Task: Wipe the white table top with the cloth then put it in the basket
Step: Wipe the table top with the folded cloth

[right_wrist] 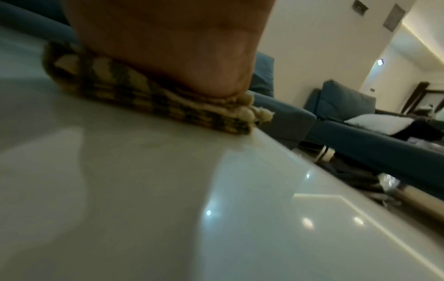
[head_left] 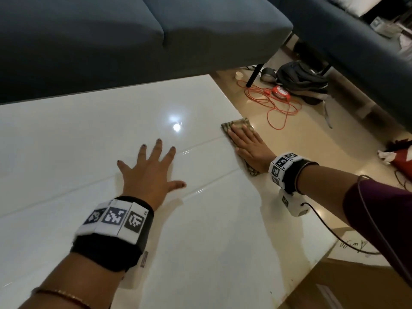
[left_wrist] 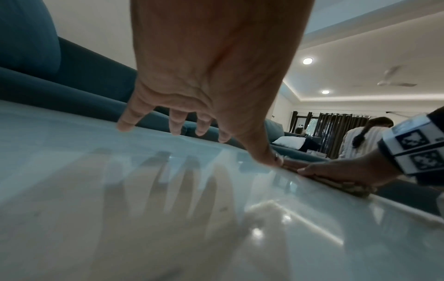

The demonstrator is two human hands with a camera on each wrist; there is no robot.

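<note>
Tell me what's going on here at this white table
A person is wiping the white table top with a patterned cloth. Their right hand presses flat on the cloth near the table's right edge, fingers straight. The left hand is spread open over the middle of the table, holding nothing; whether it rests on the surface is hard to tell. A blue sofa stands just behind the table. No basket is in view, so the cloth has not been put away yet.

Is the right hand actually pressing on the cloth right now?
Touching. The right wrist view shows the right hand pressed flat onto the cloth, no gap, on the table top.
</note>
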